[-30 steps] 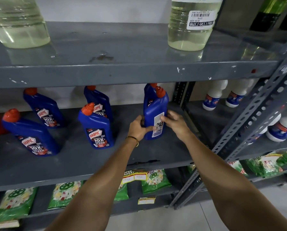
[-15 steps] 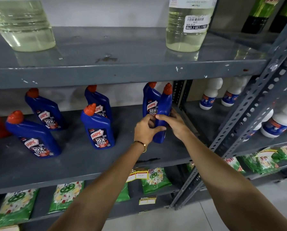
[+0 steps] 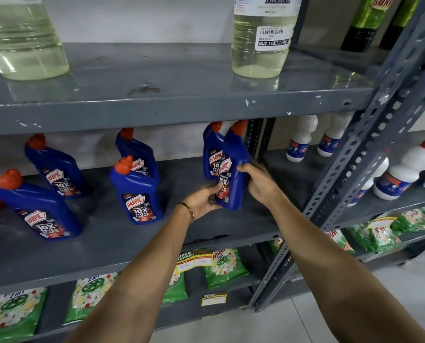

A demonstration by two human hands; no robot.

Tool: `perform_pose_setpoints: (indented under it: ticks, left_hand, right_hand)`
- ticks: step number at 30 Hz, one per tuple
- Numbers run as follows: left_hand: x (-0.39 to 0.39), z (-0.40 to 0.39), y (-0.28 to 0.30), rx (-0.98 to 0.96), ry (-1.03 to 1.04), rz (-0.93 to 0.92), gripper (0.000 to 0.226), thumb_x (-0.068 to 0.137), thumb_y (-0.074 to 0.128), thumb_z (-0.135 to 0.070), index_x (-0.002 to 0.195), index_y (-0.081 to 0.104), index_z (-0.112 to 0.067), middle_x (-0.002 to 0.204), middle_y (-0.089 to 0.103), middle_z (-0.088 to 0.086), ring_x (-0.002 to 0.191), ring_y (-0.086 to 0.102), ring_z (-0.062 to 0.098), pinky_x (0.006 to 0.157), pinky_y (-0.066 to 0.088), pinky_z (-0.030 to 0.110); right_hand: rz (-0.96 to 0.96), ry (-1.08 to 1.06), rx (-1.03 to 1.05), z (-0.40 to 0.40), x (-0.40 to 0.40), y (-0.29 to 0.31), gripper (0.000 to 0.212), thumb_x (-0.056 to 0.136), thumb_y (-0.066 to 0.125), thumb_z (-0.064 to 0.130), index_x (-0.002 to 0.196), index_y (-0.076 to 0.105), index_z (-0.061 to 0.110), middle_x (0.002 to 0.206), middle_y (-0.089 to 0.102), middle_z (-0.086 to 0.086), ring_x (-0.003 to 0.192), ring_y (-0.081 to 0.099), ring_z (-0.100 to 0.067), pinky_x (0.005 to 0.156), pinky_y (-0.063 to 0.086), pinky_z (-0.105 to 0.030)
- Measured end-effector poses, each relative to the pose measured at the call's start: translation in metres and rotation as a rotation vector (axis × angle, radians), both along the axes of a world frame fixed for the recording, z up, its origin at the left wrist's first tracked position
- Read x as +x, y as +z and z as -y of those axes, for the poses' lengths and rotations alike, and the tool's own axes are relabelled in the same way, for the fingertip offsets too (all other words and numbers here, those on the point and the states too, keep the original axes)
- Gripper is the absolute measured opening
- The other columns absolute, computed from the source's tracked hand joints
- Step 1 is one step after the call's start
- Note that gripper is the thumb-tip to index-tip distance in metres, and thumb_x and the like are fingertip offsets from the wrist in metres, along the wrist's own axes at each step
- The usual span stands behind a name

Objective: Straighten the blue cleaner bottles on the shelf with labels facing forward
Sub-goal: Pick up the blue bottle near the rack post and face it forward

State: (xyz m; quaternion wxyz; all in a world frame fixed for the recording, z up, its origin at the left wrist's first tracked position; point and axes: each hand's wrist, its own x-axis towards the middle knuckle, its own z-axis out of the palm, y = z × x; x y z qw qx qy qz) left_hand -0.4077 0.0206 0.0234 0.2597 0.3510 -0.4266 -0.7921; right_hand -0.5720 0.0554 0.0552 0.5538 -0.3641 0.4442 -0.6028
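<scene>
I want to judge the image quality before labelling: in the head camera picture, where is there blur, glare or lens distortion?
Head view: the right hand and left hand on the held blue bottle are slightly motion-blurred; the other labels read sharply. The upper shelf shows soft reflections beneath the bleach bottle. Wide-angle distortion leans the slotted upright.

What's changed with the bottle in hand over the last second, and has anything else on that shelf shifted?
The held blue bottle has been turned: its white back label faced out, then its narrow side, and now the front label faces forward-left. Both the left hand and right hand kept their grip. The other blue bottles stayed put.
</scene>
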Motion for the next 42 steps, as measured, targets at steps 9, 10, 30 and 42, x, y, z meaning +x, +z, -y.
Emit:
perform_pose_setpoints:
  ticks: [9,10,30,42]
  left_hand:
    - [-0.009,-0.005,-0.01,-0.273,0.247,0.236,0.037,0.077,0.071,-0.009,0.105,0.047,-0.01,0.111,0.057,0.01,0.103,0.058,0.026,0.089,0.052,0.042]
    - [-0.009,-0.004,-0.013,-0.34,0.271,0.311,0.039,0.075,0.074,-0.01,0.103,0.046,-0.01,0.109,0.056,0.01,0.101,0.058,0.025,0.09,0.052,0.043]
    - [-0.031,-0.008,-0.04,-0.55,0.386,0.663,0.052,0.065,0.082,-0.017,0.104,0.051,-0.002,0.108,0.065,0.015,0.088,0.058,0.02,0.075,0.048,0.028]
    - [-0.033,-0.026,-0.046,-0.52,0.405,0.628,0.041,0.071,0.076,-0.011,0.108,0.06,-0.003,0.109,0.068,0.017,0.097,0.064,0.029,0.084,0.052,0.033]
  right_hand:
    - [-0.275,0.066,-0.085,-0.002,-0.026,0.007,0.046,0.075,0.068,-0.001,0.112,0.062,0.025,0.112,0.068,-0.002,0.102,0.066,-0.017,0.079,0.057,-0.026]
    - [-0.313,0.077,-0.082,-0.002,-0.028,0.006,0.049,0.075,0.068,-0.003,0.114,0.061,0.025,0.115,0.067,-0.004,0.103,0.066,-0.015,0.08,0.057,-0.026]
    - [-0.408,0.116,0.069,0.005,-0.037,-0.017,0.066,0.075,0.065,-0.009,0.135,0.043,0.009,0.126,0.057,-0.006,0.116,0.056,-0.021,0.093,0.049,-0.033]
    - [-0.485,0.104,0.328,-0.006,-0.025,-0.076,0.062,0.074,0.065,-0.013,0.131,0.044,-0.001,0.134,0.054,-0.022,0.124,0.051,-0.033,0.108,0.039,-0.048]
